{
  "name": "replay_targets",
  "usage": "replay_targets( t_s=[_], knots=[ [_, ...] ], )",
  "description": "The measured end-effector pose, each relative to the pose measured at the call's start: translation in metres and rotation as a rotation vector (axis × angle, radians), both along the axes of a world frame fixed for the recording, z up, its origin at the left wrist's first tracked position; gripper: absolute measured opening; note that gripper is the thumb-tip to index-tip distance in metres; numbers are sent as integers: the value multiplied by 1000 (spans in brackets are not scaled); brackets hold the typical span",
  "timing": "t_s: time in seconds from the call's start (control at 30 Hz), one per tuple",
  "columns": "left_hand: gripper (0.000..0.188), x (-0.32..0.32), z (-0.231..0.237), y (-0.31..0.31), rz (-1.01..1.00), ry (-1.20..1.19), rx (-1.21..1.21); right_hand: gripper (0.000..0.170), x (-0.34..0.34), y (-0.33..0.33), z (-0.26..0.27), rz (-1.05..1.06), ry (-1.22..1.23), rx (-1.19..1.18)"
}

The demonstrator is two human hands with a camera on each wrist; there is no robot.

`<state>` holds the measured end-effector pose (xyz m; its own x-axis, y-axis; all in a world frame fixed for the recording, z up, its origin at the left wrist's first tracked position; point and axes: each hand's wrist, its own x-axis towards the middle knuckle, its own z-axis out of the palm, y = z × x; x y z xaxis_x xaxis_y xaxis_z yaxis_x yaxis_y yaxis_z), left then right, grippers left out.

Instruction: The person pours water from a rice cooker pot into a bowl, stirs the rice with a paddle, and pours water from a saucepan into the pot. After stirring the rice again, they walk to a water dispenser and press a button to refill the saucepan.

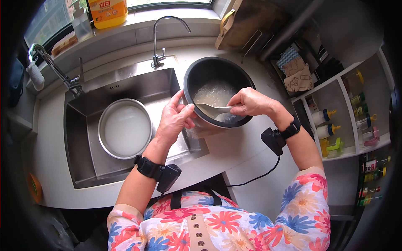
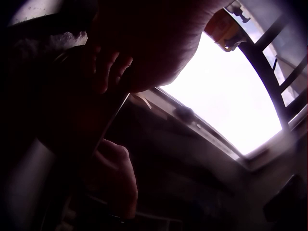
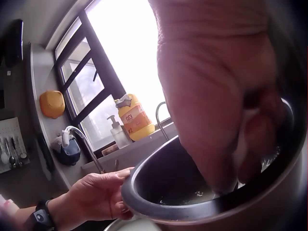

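Observation:
A dark-lined cooking pot [image 1: 191, 77] stands on the counter at the right of the sink, holding cloudy water and pale grains [image 1: 211, 94]. My left hand [image 1: 172, 119] grips the pot's left side; in the right wrist view its thumb lies at the rim, fingers curled beneath. With my right hand [image 1: 250, 101] I pinch the handle of a light-coloured spoon [image 1: 206, 109], low inside the pot near its front rim. The right wrist view shows that right hand [image 3: 221, 96] reaching over the rim, hiding most of the spoon. The left wrist view is very dark.
A round metal basin [image 1: 101, 129] of milky water sits in the steel sink [image 1: 83, 161]. Two taps rise behind, a large one [image 1: 54, 65] and a thin one [image 1: 155, 42]. A yellow detergent jug [image 1: 108, 14] stands on the sill. Shelves with bottles [image 1: 328, 131] line the right.

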<state>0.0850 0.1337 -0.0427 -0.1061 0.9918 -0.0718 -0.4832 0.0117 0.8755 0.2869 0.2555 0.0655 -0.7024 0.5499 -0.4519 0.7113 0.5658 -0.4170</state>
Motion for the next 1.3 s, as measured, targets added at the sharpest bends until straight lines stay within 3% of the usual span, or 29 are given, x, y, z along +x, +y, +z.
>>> replay_targets(
  t_s=[0.1, 0.17, 0.43, 0.7, 0.9, 1.13, 1.3],
  knots=[
    [63, 1, 1, 0, 3, -9, -3, 23, 0, 0, -9, -12, 31, -4],
    [63, 1, 0, 0, 5, -17, -11, 22, 0, 5, -25, 93, -50, 246],
    [66, 2, 0, -1, 11, -46, -11, 17, 5, 29, -37, -15, -243, 589],
    [65, 4, 0, -2, 21, -36, -9, 15, 12, 38, -23, -122, -187, 698],
    [61, 5, -3, -2, 38, -27, -17, 15, 5, 31, -35, 17, -156, 520],
    [57, 7, -2, -3, 56, -25, -6, 18, 4, 14, -19, 159, -80, 117],
    [57, 7, -2, -4, 55, -30, -6, 21, 6, 5, -1, 129, 12, 83]
  ],
)
